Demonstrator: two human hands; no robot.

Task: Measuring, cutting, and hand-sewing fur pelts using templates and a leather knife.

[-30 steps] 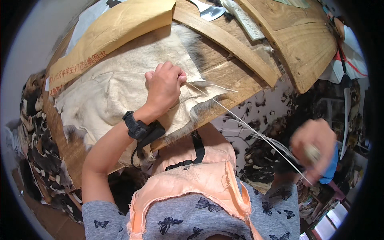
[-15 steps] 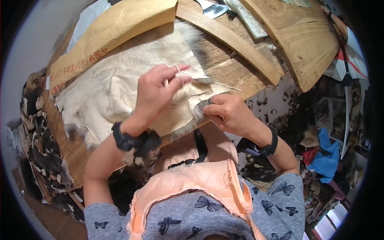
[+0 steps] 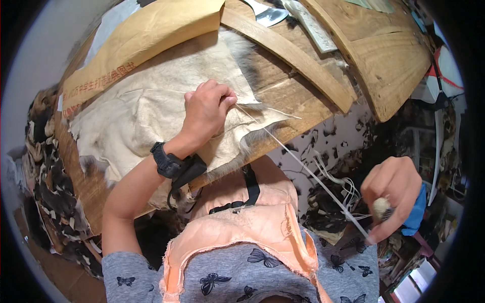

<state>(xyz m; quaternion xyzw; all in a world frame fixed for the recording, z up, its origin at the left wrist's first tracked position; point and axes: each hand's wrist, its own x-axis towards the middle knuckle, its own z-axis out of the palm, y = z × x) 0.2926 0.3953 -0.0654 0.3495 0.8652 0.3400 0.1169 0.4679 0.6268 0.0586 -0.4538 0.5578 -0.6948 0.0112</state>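
Note:
A pale fur pelt (image 3: pixel 131 121) lies skin side up on a wooden table (image 3: pixel 308 111). My left hand (image 3: pixel 204 111), with a black wristband, pinches the pelt at its seam edge and presses it down. My right hand (image 3: pixel 391 194) is out to the lower right, off the table, pinching a needle and a white thread (image 3: pixel 298 159). The thread runs taut from the spot under my left fingers down to my right hand. A thimble-like cap sits on one right finger.
A large brown paper envelope (image 3: pixel 141 35) lies at the table's far left. Curved wooden boards (image 3: pixel 389 55) and a metal blade (image 3: pixel 268 15) lie at the back. Dark fur scraps (image 3: pixel 45 166) pile along the left edge; loose threads and clutter lie on the floor at right.
My right hand has pulled away from the pelt, down and to the right, drawing the thread taut. My left hand stays holding the seam.

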